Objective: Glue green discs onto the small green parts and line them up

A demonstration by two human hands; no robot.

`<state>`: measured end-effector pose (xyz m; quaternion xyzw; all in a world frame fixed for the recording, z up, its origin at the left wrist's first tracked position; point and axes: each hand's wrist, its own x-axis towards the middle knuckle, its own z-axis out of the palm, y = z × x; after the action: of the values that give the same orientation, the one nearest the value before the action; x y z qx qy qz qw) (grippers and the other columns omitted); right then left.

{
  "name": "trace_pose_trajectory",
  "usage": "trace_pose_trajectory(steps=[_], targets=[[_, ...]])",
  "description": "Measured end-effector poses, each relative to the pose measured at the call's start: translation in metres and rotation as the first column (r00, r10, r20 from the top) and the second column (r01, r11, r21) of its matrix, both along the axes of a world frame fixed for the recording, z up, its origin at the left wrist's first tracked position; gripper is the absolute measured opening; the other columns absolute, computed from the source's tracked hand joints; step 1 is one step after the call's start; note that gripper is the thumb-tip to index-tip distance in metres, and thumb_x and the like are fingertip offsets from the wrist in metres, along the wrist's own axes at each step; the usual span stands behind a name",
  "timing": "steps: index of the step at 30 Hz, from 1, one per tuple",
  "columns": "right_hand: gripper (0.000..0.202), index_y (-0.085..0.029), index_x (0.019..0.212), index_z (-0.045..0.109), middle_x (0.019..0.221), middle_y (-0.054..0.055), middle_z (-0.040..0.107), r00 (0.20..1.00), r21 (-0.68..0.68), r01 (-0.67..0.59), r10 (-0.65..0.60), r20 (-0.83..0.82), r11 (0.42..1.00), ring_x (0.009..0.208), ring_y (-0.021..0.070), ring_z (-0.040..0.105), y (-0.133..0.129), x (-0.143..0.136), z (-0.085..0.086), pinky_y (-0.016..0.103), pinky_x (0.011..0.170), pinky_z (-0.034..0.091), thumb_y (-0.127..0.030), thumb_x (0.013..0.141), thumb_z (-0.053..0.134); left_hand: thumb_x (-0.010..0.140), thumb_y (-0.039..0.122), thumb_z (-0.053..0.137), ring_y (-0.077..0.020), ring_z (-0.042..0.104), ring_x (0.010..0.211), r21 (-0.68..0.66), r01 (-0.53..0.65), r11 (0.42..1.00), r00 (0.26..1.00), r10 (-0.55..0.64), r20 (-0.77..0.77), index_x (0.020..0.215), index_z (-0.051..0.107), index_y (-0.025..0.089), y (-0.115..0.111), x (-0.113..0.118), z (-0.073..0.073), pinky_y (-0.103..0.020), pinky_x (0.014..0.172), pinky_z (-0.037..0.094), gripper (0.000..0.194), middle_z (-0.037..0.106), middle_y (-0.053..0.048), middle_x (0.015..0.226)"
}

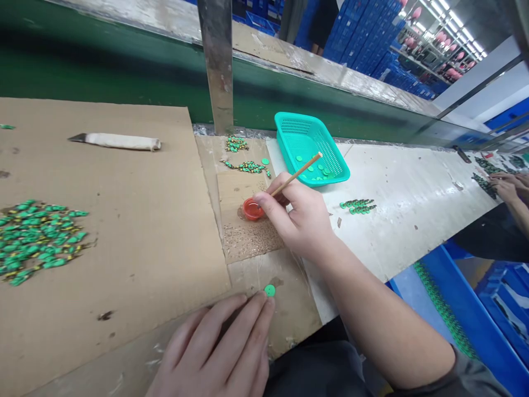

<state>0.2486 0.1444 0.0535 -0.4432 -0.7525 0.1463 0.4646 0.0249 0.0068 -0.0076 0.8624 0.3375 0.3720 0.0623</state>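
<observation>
My right hand is closed around a thin wooden stick. The stick's lower end is at a small red cup with liquid inside; my fingers partly cover that end. Below, my left hand lies on the work surface with fingers stretched out and its thumb hidden. Its fingertips touch the edge of a small green disc, which lies flat and shows tiny dark holes. The cup stands on a cardboard piece speckled with brown grains.
A turquoise basket holds several green discs. Small green-and-brown pieces lie in a big pile, smaller clusters and rows. A white-wrapped pointed tool rests on cardboard. Another person's hands work at far right.
</observation>
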Motion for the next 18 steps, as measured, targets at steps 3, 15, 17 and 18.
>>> trace_pose_trajectory(steps=[3,15,17,18], targets=[[0.032,-0.024,0.086,0.061,0.087,-0.002,0.071,1.0,-0.001,0.004,-0.003,0.016,1.0,0.074,0.0128,0.063,0.001,0.001,-0.001,0.03,0.073,0.052,-0.029,0.116,0.071,0.112,0.024,0.066,-0.0271,0.074,0.127,-0.007,-0.006,1.0,1.0,0.006,0.009,0.144,0.083,0.023,0.0,0.001,0.0,-0.046,0.115,0.048,0.036,0.089,-0.003,0.139],[0.024,-0.027,0.095,0.067,0.084,-0.004,0.068,0.991,0.073,0.09,-0.082,-0.108,0.993,0.073,0.0137,0.065,-0.05,0.004,0.012,0.032,0.07,0.055,-0.029,0.116,0.077,0.115,0.031,0.061,-0.0323,0.072,0.138,-0.082,0.018,0.996,0.995,-0.026,-0.096,0.159,0.075,0.024,-0.007,-0.008,0.005,-0.05,0.125,0.047,0.046,0.083,-0.006,0.153],[0.019,-0.027,0.1,0.067,0.084,-0.004,0.068,0.98,-0.013,0.08,-0.081,-0.18,0.997,0.073,0.0142,0.067,-0.078,0.007,0.006,0.033,0.069,0.056,-0.028,0.117,0.076,0.114,0.031,0.061,-0.0334,0.072,0.143,-0.111,0.01,0.994,0.991,-0.025,-0.135,0.163,0.072,0.027,-0.011,-0.01,0.005,-0.052,0.128,0.049,0.05,0.081,-0.007,0.156],[0.017,-0.027,0.102,0.067,0.084,-0.004,0.068,0.978,-0.06,0.069,-0.079,-0.193,0.996,0.073,0.0144,0.068,-0.092,0.008,0.002,0.033,0.068,0.056,-0.027,0.117,0.076,0.113,0.031,0.062,-0.0338,0.072,0.145,-0.125,0.005,0.992,0.989,-0.023,-0.148,0.164,0.071,0.029,-0.013,-0.011,0.006,-0.053,0.129,0.05,0.052,0.08,-0.006,0.157]])
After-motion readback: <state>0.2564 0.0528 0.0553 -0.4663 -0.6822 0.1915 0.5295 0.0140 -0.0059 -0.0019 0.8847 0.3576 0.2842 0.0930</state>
